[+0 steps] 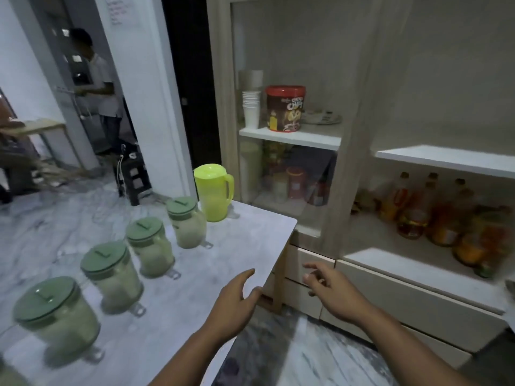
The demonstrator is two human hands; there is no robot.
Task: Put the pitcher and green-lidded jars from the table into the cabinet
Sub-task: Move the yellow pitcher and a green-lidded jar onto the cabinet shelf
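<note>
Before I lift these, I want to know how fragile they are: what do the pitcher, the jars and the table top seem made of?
The pitcher looks like translucent yellow-green plastic: light glows through its wall. The green-lidded jars have clear bodies, plastic or glass, I cannot tell which; their lids look like matte plastic. The table top looks like smooth marble-patterned stone or laminate, with grey veining.
</note>
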